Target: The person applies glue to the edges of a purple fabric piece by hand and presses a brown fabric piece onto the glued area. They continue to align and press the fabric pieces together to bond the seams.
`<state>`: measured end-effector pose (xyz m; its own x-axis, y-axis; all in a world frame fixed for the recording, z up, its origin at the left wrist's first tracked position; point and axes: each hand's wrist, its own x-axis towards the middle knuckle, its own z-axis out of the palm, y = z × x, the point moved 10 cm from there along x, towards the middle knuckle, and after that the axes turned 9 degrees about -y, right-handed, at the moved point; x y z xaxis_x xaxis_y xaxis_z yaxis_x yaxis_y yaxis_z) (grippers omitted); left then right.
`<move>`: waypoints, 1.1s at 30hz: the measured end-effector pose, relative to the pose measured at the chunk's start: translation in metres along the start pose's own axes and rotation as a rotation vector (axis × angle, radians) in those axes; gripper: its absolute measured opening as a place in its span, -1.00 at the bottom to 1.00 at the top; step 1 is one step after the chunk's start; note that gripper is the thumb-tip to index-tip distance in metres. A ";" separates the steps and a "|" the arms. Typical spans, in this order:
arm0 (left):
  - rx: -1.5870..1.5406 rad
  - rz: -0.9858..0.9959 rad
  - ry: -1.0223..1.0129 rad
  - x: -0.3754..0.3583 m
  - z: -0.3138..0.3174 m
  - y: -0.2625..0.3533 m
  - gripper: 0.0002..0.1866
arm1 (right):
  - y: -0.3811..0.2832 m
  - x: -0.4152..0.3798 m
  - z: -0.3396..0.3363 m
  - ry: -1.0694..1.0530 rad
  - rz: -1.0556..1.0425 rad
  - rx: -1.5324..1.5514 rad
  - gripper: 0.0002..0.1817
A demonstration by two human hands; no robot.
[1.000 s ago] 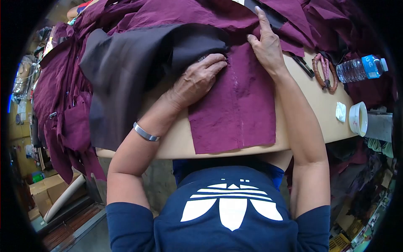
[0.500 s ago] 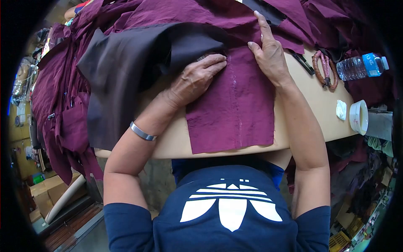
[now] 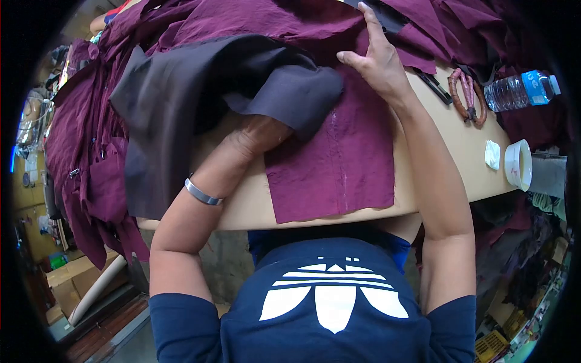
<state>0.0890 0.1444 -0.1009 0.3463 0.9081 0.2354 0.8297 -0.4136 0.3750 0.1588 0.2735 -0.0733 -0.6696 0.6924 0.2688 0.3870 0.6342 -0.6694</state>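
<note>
A maroon fabric panel (image 3: 333, 175) with a pale line down its middle lies flat over the front edge of the table. Dark grey fabric (image 3: 160, 115) is bunched at the left and folds over onto the panel. My left hand (image 3: 266, 132) reaches beneath that fold; its fingers are hidden, so what they hold cannot be seen. Over the panel's upper right part, my right hand (image 3: 378, 63) has its thumb and index finger spread apart, with nothing visible between them. More maroon fabric (image 3: 260, 21) lies behind both hands.
At the right of the beige table (image 3: 451, 163) are large-handled scissors (image 3: 467, 100), a black tool (image 3: 433, 86), a water bottle (image 3: 521, 92), a small white piece (image 3: 492, 155) and a white bowl (image 3: 518, 166). Maroon garments (image 3: 78, 139) hang over the left side.
The dark grey fabric has come over my left hand and covers its fingers. My right hand has shifted slightly up and left, its thumb farther from the index finger.
</note>
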 end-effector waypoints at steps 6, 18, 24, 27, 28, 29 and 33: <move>0.101 -0.052 -0.137 0.013 -0.014 0.012 -0.61 | -0.069 -0.028 -0.029 0.329 -0.314 -0.505 -0.11; -0.092 -0.445 0.094 0.010 -0.043 -0.045 -0.75 | -0.081 -0.085 0.032 -0.100 -0.612 -0.229 -0.44; 0.800 -0.333 0.385 0.036 -0.072 -0.017 -0.65 | -0.080 -0.087 0.043 -0.152 -0.571 -0.400 -0.52; 0.730 -0.354 0.150 0.053 -0.051 -0.046 -0.67 | -0.076 -0.086 0.045 -0.155 -0.547 -0.409 -0.52; 0.695 -0.339 0.071 0.057 -0.044 -0.051 -0.69 | -0.075 -0.086 0.045 -0.154 -0.542 -0.405 -0.53; 0.671 -0.303 0.079 0.060 -0.038 -0.053 -0.77 | -0.076 -0.085 0.046 -0.161 -0.542 -0.401 -0.53; 0.692 -0.166 0.176 0.062 -0.044 -0.047 -0.86 | -0.075 -0.084 0.047 -0.213 -0.522 -0.391 -0.54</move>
<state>0.0523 0.2168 -0.0641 0.1649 0.9073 0.3868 0.9718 -0.0826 -0.2207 0.1563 0.1516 -0.0780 -0.9251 0.2049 0.3197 0.1534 0.9718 -0.1792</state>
